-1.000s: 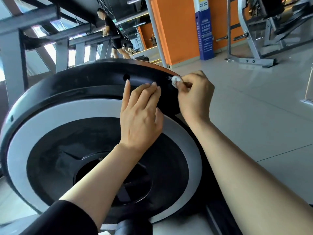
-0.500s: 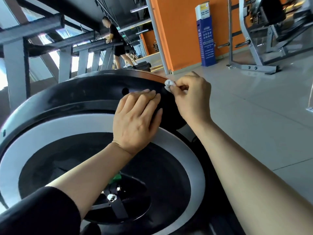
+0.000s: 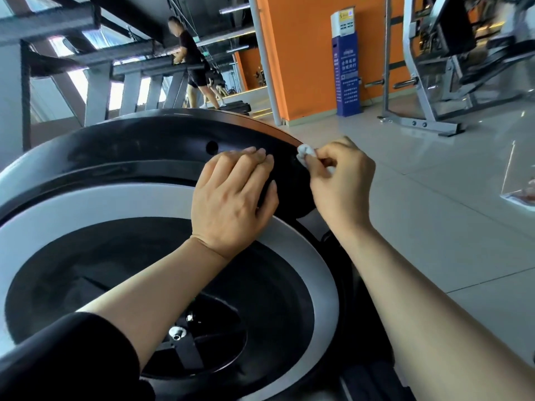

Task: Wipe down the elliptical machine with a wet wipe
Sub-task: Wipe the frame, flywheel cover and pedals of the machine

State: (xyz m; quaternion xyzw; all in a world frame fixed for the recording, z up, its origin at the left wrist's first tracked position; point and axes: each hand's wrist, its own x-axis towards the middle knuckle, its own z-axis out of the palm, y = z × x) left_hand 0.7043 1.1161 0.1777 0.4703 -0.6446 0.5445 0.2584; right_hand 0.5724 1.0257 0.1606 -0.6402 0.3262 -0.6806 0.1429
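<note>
Right hand [image 3: 338, 183] pinches one wet wipe [image 3: 306, 153] against flywheel housing [image 3: 144, 146].

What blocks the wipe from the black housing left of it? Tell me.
The left hand lies flat on the housing right beside the wipe, which the right hand pinches at the rim. Nothing else visible blocks it.

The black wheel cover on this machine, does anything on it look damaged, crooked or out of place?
Nothing stands out. The black wheel cover looks whole and evenly curved, with one small round hole near the left hand, which rests flat on it. The right hand pinches a balled white wipe against the cover's edge.
</note>
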